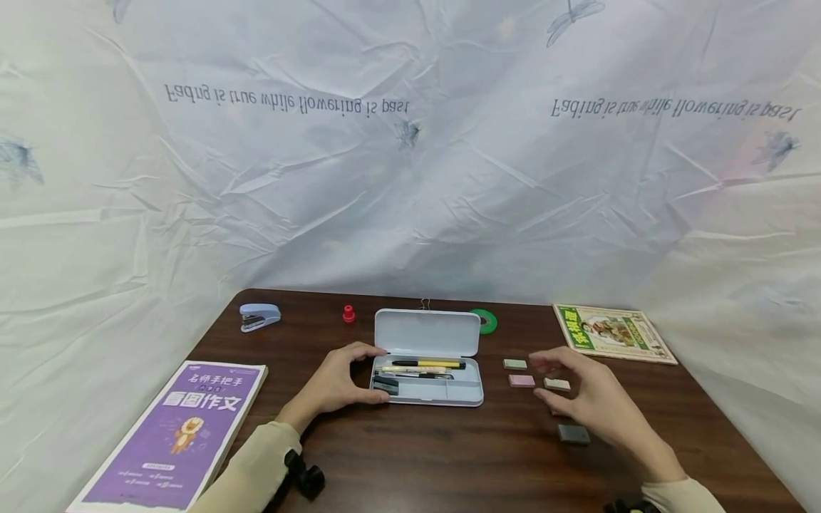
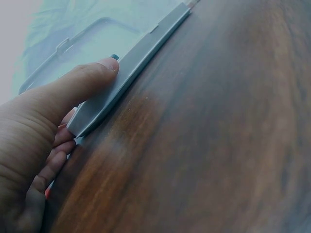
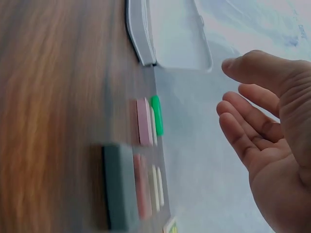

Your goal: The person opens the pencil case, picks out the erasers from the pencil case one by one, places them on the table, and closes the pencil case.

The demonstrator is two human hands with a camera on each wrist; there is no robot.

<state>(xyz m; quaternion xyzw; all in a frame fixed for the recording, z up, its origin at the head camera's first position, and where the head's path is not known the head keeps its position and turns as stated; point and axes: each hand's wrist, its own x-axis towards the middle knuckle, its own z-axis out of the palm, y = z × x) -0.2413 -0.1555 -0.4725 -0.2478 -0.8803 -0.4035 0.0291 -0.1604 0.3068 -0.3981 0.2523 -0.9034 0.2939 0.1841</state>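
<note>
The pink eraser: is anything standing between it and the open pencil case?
Nothing visible is. In the head view, only bare table lies between the pink eraser and the pencil case, whose lid is raised.

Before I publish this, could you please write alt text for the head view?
A person's left hand holds an open pencil case of pens on a dark table; the right hand hovers near small blocks. A purple book lies at left.

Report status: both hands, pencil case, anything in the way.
Left hand grips open pencil case at left end. Right hand empty, raised. Pink block lies between right hand and case.
</note>
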